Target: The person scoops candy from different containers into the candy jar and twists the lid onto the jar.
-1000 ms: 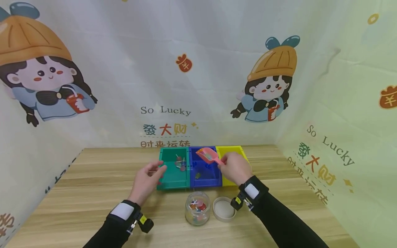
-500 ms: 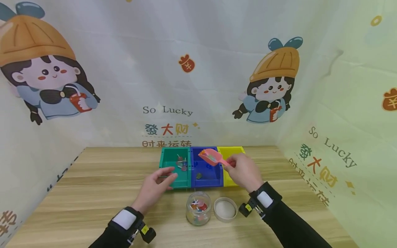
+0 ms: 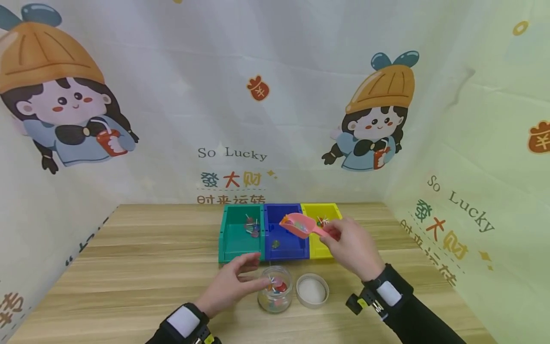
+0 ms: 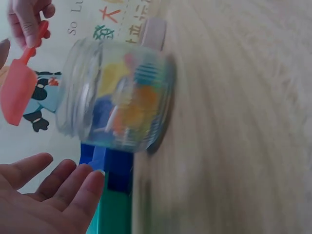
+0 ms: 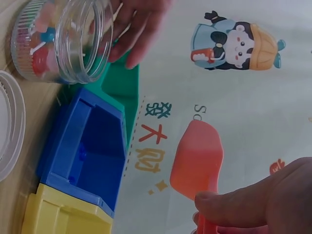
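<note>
My right hand (image 3: pixel 356 246) pinches the handle of a pink scoop (image 3: pixel 301 224) above the blue bin (image 3: pixel 287 253). Small colourful pieces lie in the scoop's bowl. My left hand (image 3: pixel 234 282) has its fingers spread, with nothing in them, just left of an open glass jar (image 3: pixel 275 303). In the left wrist view a gap shows between the fingers (image 4: pixel 90 192) and the jar (image 4: pixel 87 97). Wrapped sweets and lollipops with white sticks fill the jar's lower part. A green bin (image 3: pixel 240 248) holds several lollipops (image 3: pixel 252 227), and one small greenish piece (image 3: pixel 275 244) lies in the blue bin.
A yellow bin (image 3: pixel 320 251) adjoins the blue one on the right, with red pieces and white sticks (image 3: pixel 322 221) in it. The round white lid (image 3: pixel 312 290) lies right of the jar on the wooden table (image 3: pixel 142 277). A printed curtain (image 3: pixel 301 119) stands behind.
My left hand has come from over the green bin toward me and right, to the jar. The right hand with the scoop has shifted right and slightly nearer, uncovering sweets in the yellow bin.
</note>
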A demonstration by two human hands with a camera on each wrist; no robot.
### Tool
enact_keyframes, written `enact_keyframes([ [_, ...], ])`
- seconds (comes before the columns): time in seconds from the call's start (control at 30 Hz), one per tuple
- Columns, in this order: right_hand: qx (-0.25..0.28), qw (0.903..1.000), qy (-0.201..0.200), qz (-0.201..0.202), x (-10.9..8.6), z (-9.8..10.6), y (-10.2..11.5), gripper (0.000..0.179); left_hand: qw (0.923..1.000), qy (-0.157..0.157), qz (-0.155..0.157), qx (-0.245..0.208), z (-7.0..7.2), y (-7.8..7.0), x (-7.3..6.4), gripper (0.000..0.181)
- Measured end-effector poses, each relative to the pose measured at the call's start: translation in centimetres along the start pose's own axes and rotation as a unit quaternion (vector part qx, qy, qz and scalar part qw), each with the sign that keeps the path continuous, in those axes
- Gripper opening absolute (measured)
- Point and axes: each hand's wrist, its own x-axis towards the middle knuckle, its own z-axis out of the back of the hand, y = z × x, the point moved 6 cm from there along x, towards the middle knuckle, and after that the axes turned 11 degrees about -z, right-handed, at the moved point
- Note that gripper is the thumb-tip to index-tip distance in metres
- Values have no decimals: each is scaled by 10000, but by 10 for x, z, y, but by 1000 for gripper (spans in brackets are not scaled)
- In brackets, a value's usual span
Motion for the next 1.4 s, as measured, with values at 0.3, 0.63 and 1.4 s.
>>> enact_keyframes([
  [0.3,-19,9998,177,13,-14,6,-5,19,9981,462,23,406,-24,9,-3,99],
  [0.63,-187,9991,275,258,-31,10,-8,13,9978,396,65,519,-30,12,-2,87],
  [1.4,-1414,9719,-324,1857,-52,-2,36,12,9966,404,-3,715,-30,14,0,82],
])
